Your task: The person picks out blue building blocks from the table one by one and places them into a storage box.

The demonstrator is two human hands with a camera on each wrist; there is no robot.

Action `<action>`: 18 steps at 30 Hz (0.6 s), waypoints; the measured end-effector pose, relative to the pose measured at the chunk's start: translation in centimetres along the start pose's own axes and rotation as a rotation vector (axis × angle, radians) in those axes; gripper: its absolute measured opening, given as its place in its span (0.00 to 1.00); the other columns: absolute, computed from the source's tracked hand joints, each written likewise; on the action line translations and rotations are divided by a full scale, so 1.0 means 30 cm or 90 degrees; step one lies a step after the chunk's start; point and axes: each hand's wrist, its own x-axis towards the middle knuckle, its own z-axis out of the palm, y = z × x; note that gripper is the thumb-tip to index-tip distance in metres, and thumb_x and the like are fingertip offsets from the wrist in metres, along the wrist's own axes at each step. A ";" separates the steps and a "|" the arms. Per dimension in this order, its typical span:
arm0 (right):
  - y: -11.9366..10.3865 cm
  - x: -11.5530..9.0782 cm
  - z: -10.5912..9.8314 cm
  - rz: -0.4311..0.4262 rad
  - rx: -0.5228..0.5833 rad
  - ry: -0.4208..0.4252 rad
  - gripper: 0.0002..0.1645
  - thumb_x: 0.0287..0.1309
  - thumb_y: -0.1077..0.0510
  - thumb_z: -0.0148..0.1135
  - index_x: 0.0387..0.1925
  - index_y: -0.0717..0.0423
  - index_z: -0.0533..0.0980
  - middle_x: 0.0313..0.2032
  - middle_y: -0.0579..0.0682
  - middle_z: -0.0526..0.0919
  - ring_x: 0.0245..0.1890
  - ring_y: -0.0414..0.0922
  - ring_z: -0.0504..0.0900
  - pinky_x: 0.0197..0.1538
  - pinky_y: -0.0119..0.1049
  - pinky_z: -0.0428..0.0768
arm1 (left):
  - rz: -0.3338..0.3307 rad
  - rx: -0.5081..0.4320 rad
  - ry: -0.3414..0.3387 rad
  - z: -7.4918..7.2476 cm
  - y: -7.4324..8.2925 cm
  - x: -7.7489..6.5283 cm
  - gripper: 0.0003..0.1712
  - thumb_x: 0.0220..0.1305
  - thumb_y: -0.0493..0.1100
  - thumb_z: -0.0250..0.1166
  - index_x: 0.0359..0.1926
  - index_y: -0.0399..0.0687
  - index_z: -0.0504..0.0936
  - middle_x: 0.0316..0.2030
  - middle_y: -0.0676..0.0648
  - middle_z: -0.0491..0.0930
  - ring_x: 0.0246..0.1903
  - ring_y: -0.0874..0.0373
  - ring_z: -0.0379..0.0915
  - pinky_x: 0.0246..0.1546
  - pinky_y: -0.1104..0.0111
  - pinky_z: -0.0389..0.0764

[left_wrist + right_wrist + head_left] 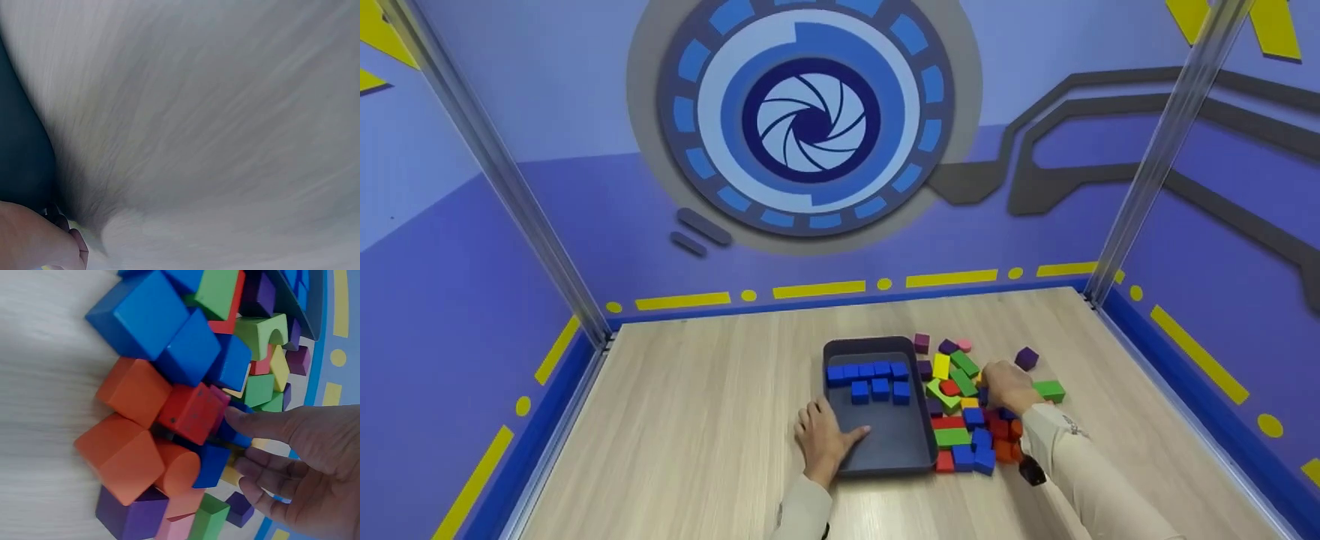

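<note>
A dark rectangular tray [877,442] holds several blue cubes [859,391] in its far half. My left hand [819,442] rests at the tray's left edge, fingers spread along the outside and thumb extended over the rim. In the left wrist view, part of that hand [39,239] shows beside the dark tray wall [22,146]. On the tray's right, my right hand [1009,386] reaches down into a heap of coloured blocks. Up close, the right hand [298,467] pinches a blue block [235,434] between thumb and fingers; the fingers partly hide it.
Around the right hand lie red [188,413], orange [121,455], green [952,437], purple [1027,358] and yellow blocks [941,366], beside more loose blue ones [963,457]. Patterned panels [840,270] and metal posts [1132,165] bound the wooden tabletop [697,420].
</note>
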 end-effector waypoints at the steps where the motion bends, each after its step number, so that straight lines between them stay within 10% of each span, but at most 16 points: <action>1: 0.000 -0.002 0.002 -0.001 -0.004 0.001 0.17 0.45 0.66 0.79 0.40 0.65 0.85 0.38 0.60 0.88 0.38 0.55 0.86 0.44 0.51 0.85 | -0.001 -0.001 -0.003 -0.004 0.001 0.000 0.51 0.33 0.66 0.84 0.50 0.38 0.74 0.44 0.38 0.78 0.40 0.45 0.69 0.44 0.52 0.71; 11: -0.024 -0.006 -0.042 -0.004 -0.015 0.001 0.07 0.58 0.71 0.65 0.29 0.64 0.75 0.32 0.61 0.81 0.28 0.48 0.71 0.32 0.44 0.70 | -0.005 0.000 -0.020 -0.007 0.001 0.009 0.55 0.34 0.66 0.84 0.55 0.36 0.74 0.48 0.36 0.78 0.44 0.43 0.70 0.48 0.51 0.72; 18: -0.087 0.019 -0.060 -0.025 0.020 0.055 0.05 0.62 0.73 0.59 0.38 0.70 0.79 0.38 0.67 0.80 0.33 0.54 0.80 0.38 0.47 0.79 | -0.008 0.000 -0.020 0.005 0.003 0.009 0.55 0.33 0.66 0.84 0.55 0.36 0.74 0.48 0.36 0.78 0.44 0.43 0.71 0.48 0.50 0.72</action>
